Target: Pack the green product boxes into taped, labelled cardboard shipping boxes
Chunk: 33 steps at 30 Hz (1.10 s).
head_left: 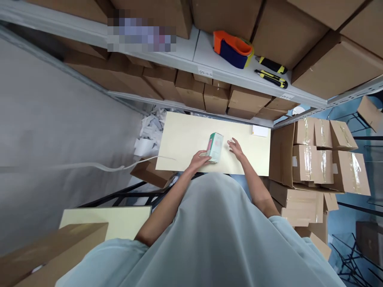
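Small mint-green and pink cardboard box (pixel 215 146) sits on the pale-yellow counter (pixel 182 135), not lifted; my left hand (pixel 199 160) grip is on the box's near end, can't tell if clamped, right hand (pixel 236 148) open, empty, just right of it, so handling looks barely started.

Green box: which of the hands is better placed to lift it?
Left, probably: the left hand touches the near end of the green box; the right hand is open beside it, apart.
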Each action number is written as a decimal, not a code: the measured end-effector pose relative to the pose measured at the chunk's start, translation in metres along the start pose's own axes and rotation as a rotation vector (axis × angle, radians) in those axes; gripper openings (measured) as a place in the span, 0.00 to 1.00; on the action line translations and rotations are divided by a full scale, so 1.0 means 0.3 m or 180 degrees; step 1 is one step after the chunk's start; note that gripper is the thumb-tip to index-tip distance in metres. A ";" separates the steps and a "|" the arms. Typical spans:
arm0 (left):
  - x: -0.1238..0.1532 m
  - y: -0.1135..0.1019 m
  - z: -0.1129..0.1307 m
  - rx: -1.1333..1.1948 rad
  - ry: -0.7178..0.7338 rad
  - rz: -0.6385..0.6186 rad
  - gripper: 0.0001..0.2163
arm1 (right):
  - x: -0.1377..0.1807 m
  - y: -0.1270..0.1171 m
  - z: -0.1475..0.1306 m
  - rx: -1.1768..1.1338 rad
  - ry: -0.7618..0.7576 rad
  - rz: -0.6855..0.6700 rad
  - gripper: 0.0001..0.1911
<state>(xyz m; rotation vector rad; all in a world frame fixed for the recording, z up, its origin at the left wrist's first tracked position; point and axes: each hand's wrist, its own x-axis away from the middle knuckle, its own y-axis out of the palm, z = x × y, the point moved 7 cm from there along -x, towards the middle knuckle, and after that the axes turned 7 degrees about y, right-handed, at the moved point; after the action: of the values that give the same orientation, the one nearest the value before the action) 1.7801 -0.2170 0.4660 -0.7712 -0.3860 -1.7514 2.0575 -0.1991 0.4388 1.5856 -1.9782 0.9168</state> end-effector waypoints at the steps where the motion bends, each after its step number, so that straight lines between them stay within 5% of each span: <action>1: 0.008 -0.012 0.003 0.0219 0.0021 -0.0124 0.29 | 0.016 0.006 -0.009 -0.0075 0.0025 -0.0089 0.38; 6: 0.052 -0.061 0.005 0.0785 0.0145 -0.0632 0.25 | 0.082 0.137 -0.107 -0.0582 -0.0148 -0.0686 0.41; 9: 0.067 -0.071 -0.005 0.0761 0.0256 -0.0529 0.25 | 0.099 0.204 -0.149 -0.0412 -0.0266 -0.0427 0.37; 14: 0.066 -0.056 -0.030 0.0318 0.0495 0.0026 0.38 | 0.116 0.280 -0.177 0.0291 -0.0688 0.0269 0.31; 19: 0.070 -0.089 -0.080 -0.0061 0.0515 0.0327 0.34 | 0.129 0.348 -0.160 0.0916 -0.0708 0.0415 0.31; 24: 0.081 -0.122 -0.103 -0.0110 0.0572 0.0290 0.32 | 0.158 0.361 -0.156 0.0886 -0.0706 0.0429 0.33; 29: 0.099 -0.137 -0.090 0.0118 0.0588 0.0196 0.41 | 0.191 0.338 -0.173 0.0345 -0.0641 0.0080 0.31; 33: 0.129 -0.123 -0.071 0.1091 0.0355 -0.0563 0.43 | 0.216 0.292 -0.192 -0.0172 -0.0531 -0.0389 0.30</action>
<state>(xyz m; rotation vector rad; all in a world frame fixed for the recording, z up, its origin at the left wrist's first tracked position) 1.7329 -0.2464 0.4809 -0.4021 -0.6744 -1.8182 1.9534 -0.1900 0.5039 1.7805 -1.9722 0.6983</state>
